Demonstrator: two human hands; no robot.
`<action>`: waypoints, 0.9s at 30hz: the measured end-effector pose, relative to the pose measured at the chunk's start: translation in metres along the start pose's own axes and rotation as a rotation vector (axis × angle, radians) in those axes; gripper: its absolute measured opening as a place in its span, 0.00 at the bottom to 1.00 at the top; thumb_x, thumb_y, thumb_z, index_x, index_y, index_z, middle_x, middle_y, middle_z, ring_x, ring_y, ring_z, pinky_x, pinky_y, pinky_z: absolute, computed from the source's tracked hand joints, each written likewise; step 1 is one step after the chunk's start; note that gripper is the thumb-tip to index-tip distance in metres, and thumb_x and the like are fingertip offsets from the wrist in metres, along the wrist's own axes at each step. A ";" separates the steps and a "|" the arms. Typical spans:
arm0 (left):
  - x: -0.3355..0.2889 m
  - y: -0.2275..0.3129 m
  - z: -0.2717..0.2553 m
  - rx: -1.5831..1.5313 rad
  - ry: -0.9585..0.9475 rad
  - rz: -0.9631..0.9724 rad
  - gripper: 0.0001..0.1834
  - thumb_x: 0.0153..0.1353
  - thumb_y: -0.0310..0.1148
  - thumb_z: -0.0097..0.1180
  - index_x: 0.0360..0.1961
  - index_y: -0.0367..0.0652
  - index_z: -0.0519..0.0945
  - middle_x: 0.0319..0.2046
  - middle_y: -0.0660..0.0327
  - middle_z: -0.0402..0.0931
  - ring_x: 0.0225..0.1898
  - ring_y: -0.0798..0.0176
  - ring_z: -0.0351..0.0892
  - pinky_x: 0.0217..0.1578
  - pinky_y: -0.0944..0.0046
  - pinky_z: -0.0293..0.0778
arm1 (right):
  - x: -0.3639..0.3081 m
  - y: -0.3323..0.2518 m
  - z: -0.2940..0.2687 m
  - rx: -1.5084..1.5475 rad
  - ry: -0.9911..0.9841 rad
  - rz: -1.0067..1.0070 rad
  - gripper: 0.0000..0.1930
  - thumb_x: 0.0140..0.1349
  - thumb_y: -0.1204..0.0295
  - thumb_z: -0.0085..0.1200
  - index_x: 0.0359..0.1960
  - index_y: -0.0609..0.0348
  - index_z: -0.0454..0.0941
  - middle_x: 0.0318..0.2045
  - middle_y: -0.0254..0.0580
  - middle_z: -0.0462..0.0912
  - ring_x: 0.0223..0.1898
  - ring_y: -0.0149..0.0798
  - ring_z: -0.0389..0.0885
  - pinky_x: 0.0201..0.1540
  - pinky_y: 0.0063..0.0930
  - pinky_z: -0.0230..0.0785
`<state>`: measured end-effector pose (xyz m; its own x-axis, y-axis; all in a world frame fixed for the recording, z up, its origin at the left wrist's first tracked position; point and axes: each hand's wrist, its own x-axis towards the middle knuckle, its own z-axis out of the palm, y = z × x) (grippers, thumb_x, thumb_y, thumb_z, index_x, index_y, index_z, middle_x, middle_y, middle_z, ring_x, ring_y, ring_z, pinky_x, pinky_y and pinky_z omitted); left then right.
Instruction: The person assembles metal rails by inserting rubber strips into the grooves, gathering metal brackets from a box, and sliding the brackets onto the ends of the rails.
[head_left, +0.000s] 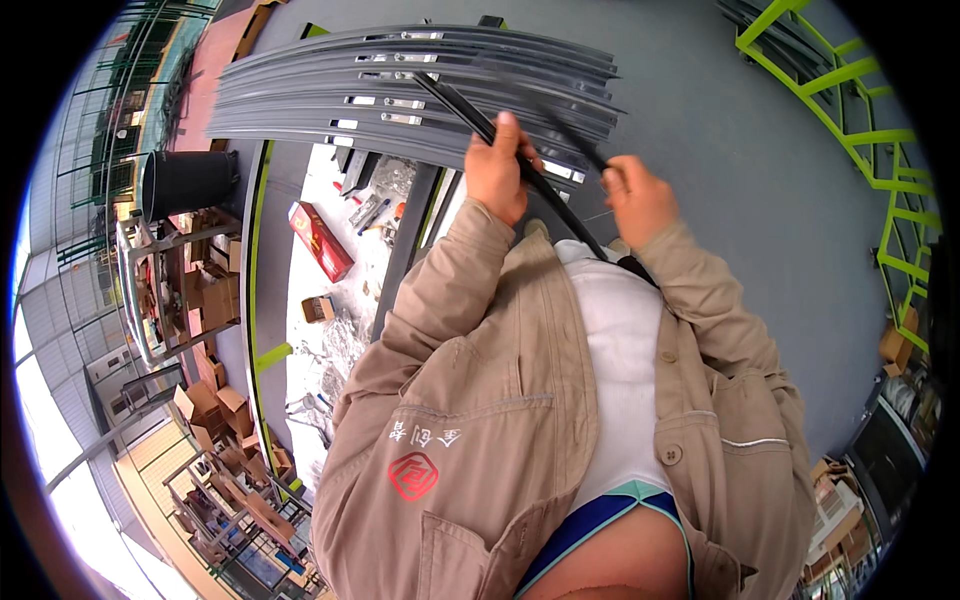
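My left hand [500, 165] is wrapped round a long black bar [455, 103], thumb along its top. The bar slants from above the grey profiles down to my waist, its lower end close to my shirt. To the right, my right hand [640, 200] is closed on the near end of a thin dark strip [570, 130]. Motion smears the strip, so its exact kind is hard to make out. It runs up and left over the profiles, apart from the bar. Beyond both hands lie several long grey metal profiles [290, 95], side by side, with small silvery fittings on some.
Left of me, a white-covered bench [310, 270] bears a red box [320, 242], a small open carton [318, 309] and clear plastic wrap. A black bin [188, 185] and shelves with cardboard boxes stand farther left. Yellow-green metal racks [850, 75] line the right.
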<state>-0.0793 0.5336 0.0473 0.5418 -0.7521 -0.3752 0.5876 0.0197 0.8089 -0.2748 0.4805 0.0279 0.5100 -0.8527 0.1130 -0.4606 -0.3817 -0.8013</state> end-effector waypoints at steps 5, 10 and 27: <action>0.014 0.057 -0.034 0.052 0.092 0.293 0.11 0.67 0.37 0.57 0.34 0.43 0.69 0.20 0.67 0.66 0.18 0.72 0.65 0.18 0.71 0.63 | -0.039 0.034 -0.075 0.103 0.071 -0.032 0.13 0.68 0.68 0.52 0.50 0.58 0.79 0.31 0.39 0.83 0.33 0.36 0.80 0.37 0.31 0.71; 0.027 0.046 -0.086 0.910 0.088 0.344 0.10 0.62 0.36 0.63 0.38 0.40 0.83 0.20 0.69 0.71 0.26 0.73 0.71 0.28 0.70 0.68 | -0.100 0.096 -0.112 -0.199 -0.132 0.136 0.12 0.66 0.64 0.57 0.46 0.56 0.82 0.26 0.38 0.76 0.31 0.38 0.75 0.35 0.31 0.66; 0.023 0.018 -0.090 1.590 0.068 0.381 0.17 0.59 0.46 0.62 0.39 0.44 0.84 0.40 0.54 0.76 0.43 0.48 0.77 0.42 0.52 0.73 | -0.076 0.103 -0.081 -0.180 -0.143 0.252 0.13 0.65 0.61 0.57 0.44 0.53 0.84 0.26 0.37 0.76 0.29 0.37 0.74 0.32 0.31 0.65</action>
<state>-0.0024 0.5756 0.0122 0.5511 -0.8335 -0.0396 -0.7293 -0.5041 0.4626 -0.4194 0.4768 -0.0159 0.4544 -0.8746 -0.1690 -0.6998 -0.2331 -0.6752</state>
